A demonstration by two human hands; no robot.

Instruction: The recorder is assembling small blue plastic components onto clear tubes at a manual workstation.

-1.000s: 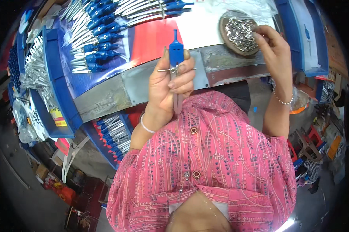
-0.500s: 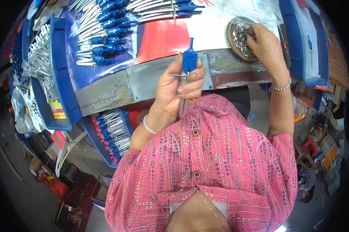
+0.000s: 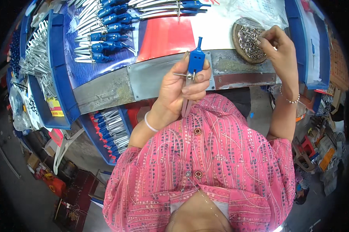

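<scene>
Two hands at work over the counter edge.
Left hand (image 3: 184, 87) grips a blue-headed compass (image 3: 192, 73) upright, metal legs pointing down toward the pink shirt (image 3: 205, 162). Right hand (image 3: 277, 46) pinches with fingertips closed at a round dish of small metal pins (image 3: 248, 40) on the counter (image 3: 151, 77). Finished compasses (image 3: 104, 34) lie in rows on the counter's far left.

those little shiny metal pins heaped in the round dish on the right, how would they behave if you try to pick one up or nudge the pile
The small shiny metal pins look like smooth, thin cylinders, so they would probably roll and slide apart when nudged. They seem stiff and light singly, likely slippery to pinch; the right hand uses its fingertips. The round brown dish has a low rim, so a push might spill some.
</scene>
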